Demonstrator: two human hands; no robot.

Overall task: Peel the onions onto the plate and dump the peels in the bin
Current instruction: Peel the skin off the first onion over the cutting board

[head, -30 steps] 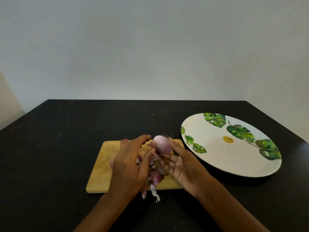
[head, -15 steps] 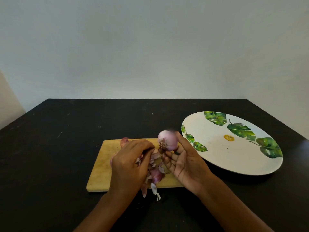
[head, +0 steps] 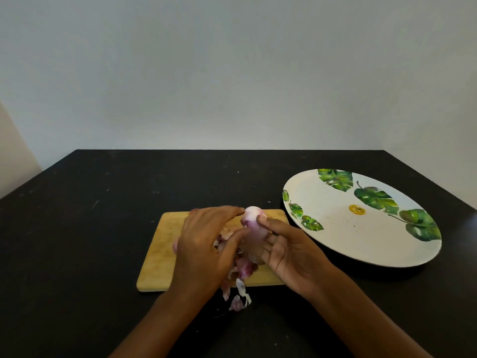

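- Head view, starting at the left: the desk point(head: 77, 254) and the wooden cutting board point(head: 160, 244) lie as they did a moment ago. A pink bulge at the hand's left edge may be another onion, but it is too covered to say.
- The left grip point(head: 204, 244) was curled low over the peels half a second ago. It has now reached up to pinch the onion, forefinger tip on its top and thumb against its lower side. Whether a strip of skin sits between them is hidden.
- The peels point(head: 242, 270) are heaped on the board's near edge under both hands, and a few have spilled onto the desk.
- The onion point(head: 254, 220) is held above the board, pale on top and purple lower down. I judge another strip is about to be pulled, so the peeling is unfinished.
- The right grip point(head: 291, 251) cradles the onion from below, with its thumb on the upper side and its fingers curled round.
- The plate point(head: 361, 244) carries no onion yet, and the bin is out of view.
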